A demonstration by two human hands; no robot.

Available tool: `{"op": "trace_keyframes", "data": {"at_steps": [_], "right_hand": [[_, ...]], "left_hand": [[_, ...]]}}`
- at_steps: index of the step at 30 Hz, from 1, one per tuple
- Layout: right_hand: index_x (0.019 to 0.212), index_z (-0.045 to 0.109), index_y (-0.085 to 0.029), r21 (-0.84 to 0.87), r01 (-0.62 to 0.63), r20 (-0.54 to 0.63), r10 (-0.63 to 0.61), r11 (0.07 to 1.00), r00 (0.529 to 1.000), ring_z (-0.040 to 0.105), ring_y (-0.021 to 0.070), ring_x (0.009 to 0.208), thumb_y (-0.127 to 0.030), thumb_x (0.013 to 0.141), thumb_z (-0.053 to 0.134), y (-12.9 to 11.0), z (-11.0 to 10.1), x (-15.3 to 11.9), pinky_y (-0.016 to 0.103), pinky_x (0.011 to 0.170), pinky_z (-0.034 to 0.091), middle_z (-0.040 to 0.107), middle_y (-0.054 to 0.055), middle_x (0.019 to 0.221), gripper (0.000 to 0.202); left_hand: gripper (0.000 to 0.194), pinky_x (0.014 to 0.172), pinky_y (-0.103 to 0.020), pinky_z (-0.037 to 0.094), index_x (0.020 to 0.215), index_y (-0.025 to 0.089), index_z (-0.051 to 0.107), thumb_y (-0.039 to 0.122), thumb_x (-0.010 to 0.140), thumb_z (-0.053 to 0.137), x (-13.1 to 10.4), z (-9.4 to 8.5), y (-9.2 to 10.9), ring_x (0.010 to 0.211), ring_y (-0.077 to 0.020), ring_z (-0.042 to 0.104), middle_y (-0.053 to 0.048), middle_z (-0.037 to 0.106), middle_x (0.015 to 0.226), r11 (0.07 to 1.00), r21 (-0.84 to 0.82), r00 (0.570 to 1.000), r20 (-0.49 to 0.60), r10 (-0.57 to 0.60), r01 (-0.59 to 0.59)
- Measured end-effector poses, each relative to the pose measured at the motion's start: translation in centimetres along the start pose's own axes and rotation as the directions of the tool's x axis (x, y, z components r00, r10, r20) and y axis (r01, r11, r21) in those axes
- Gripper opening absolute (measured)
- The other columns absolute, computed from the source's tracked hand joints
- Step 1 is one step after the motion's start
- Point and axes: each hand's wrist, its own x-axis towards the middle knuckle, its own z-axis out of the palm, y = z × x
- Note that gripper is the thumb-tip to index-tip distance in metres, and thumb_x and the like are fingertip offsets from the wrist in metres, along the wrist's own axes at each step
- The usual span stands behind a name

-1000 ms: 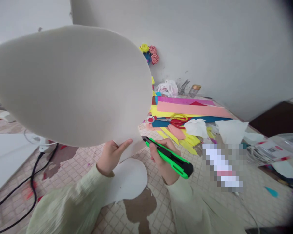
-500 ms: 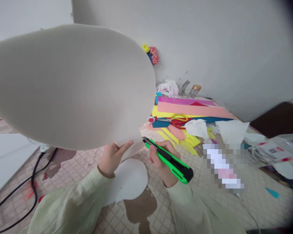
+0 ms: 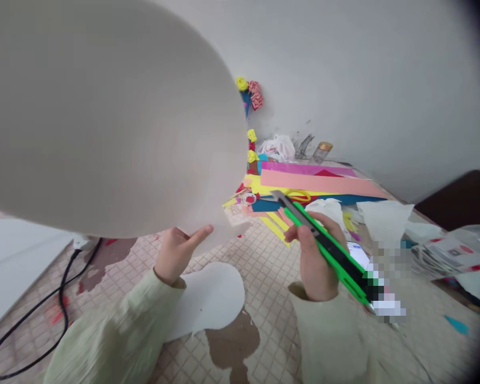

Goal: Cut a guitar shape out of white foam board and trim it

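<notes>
A large white rounded sheet [image 3: 116,117] fills the upper left, raised off the table. My left hand [image 3: 176,255] is closed on its lower edge, thumb on the near face. To the right, apart from the sheet, my right hand [image 3: 319,266] grips a green and black utility knife [image 3: 331,249], its tip pointing up and left. The narrow lower end of the sheet reaches past my left thumb. Beneath my left wrist a smaller white rounded piece [image 3: 216,296] lies flat on the table.
Coloured paper strips [image 3: 324,181] and scissors [image 3: 300,195] lie at the back of the tiled-pattern table [image 3: 272,330]. Behind stand a jar [image 3: 322,153] and a white plastic bag [image 3: 278,148]. A black cable [image 3: 66,298] loops at left; a phone [image 3: 358,255] rests at right.
My right hand has drawn the utility knife away from the sheet's lower end, towards the right. The sheet looks larger and sits higher to the left, still in my left hand.
</notes>
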Motion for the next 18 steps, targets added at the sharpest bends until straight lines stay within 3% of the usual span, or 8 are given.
{"op": "trace_keyframes", "data": {"at_steps": [3, 5, 6, 7, 9, 12, 15, 18], "right_hand": [[0.108, 0.047, -0.021, 0.066, -0.092, 0.115, 0.084, 0.994, 0.99, 0.058, 0.0139, 0.045, -0.045, 0.075, 0.056, 1.0, -1.1, 1.4, 0.027, 0.042, 0.047, 0.061, -0.001, 0.064, 0.042], [0.111, 0.044, -0.022, 0.023, -0.112, 0.138, 0.108, 0.993, 0.985, 0.055, 0.0131, 0.041, -0.043, 0.077, 0.055, 1.4, -1.4, 1.7, 0.025, 0.038, 0.045, 0.059, -0.003, 0.058, 0.041], [0.112, 0.043, -0.023, 0.007, -0.104, 0.134, 0.102, 0.995, 0.986, 0.056, 0.0133, 0.042, -0.04, 0.078, 0.055, 1.6, -1.5, 1.9, 0.026, 0.04, 0.046, 0.059, -0.003, 0.059, 0.04], [0.113, 0.042, -0.025, 0.013, -0.093, 0.132, 0.091, 0.996, 0.987, 0.058, 0.0141, 0.047, -0.038, 0.078, 0.055, 1.8, -1.5, 1.9, 0.028, 0.045, 0.049, 0.061, -0.002, 0.063, 0.039], [0.115, 0.039, -0.029, 0.082, -0.095, 0.162, 0.081, 0.992, 0.984, 0.064, 0.0172, 0.064, -0.038, 0.078, 0.053, 2.0, -1.4, 2.1, 0.033, 0.058, 0.052, 0.065, 0.002, 0.082, 0.041], [0.12, 0.037, -0.031, 0.218, -0.141, 0.237, 0.088, 0.966, 0.968, 0.062, 0.0226, 0.09, -0.039, 0.076, 0.053, 2.0, -1.6, 2.2, 0.037, 0.071, 0.05, 0.06, 0.008, 0.105, 0.048], [0.119, 0.036, -0.031, 0.301, -0.219, 0.286, 0.132, 0.928, 0.949, 0.058, 0.026, 0.097, -0.041, 0.073, 0.053, 1.9, -2.0, 2.2, 0.04, 0.068, 0.051, 0.057, 0.008, 0.108, 0.05], [0.1, 0.039, -0.03, 0.265, -0.316, 0.35, 0.215, 0.911, 0.912, 0.06, 0.0224, 0.088, -0.041, 0.072, 0.055, 1.7, -2.2, 2.0, 0.04, 0.064, 0.051, 0.057, 0.003, 0.1, 0.033]], "left_hand": [[0.061, 0.038, -0.024, 0.011, 0.038, 0.021, 0.016, 0.045, 0.06, 0.068, 0.0, -0.2, 0.1, 0.038, -0.0049, 0.014, 0.007, 0.013, 0.04, 0.996, -0.08, 0.998, 0.065, -0.023, 0.028], [0.041, 0.037, -0.021, 0.024, 0.044, 0.018, 0.04, 0.041, 0.058, 0.071, -0.1, 0.0, 0.5, 0.039, -0.0076, 0.033, 0.005, 0.036, 0.041, 0.971, -0.237, 0.989, 0.145, 0.025, 0.01], [0.028, 0.042, -0.021, 0.033, 0.059, 0.018, 0.053, 0.039, 0.059, 0.072, -0.2, 0.2, 0.8, 0.047, -0.0112, 0.045, 0.002, 0.05, 0.051, 0.946, -0.324, 0.977, 0.203, 0.063, 0.007], [0.029, 0.049, -0.023, 0.041, 0.079, 0.018, 0.059, 0.037, 0.06, 0.071, -0.2, 0.3, 1.0, 0.058, -0.0151, 0.053, -0.001, 0.06, 0.067, 0.916, -0.401, 0.957, 0.273, 0.098, 0.021], [0.048, 0.062, -0.028, 0.047, 0.108, 0.021, 0.051, 0.035, 0.065, 0.068, -0.3, 0.7, 1.3, 0.075, -0.0198, 0.058, -0.005, 0.063, 0.091, 0.859, -0.501, 0.897, 0.421, 0.138, 0.103], [0.048, 0.063, -0.026, 0.046, 0.114, 0.02, 0.046, 0.029, 0.07, 0.064, -0.4, 1.1, 1.3, 0.075, -0.0178, 0.058, -0.005, 0.063, 0.096, 0.79, -0.564, 0.824, 0.548, 0.142, 0.239], [0.041, 0.064, -0.022, 0.044, 0.111, 0.02, 0.051, 0.023, 0.071, 0.062, -0.4, 1.4, 0.9, 0.076, -0.0151, 0.058, -0.003, 0.064, 0.096, 0.741, -0.617, 0.849, 0.514, 0.124, 0.265], [0.042, 0.071, -0.023, 0.042, 0.11, 0.02, 0.054, 0.018, 0.069, 0.06, -0.4, 1.4, 0.7, 0.083, -0.016, 0.057, -0.002, 0.063, 0.102, 0.705, -0.662, 0.897, 0.433, 0.085, 0.253]]}}
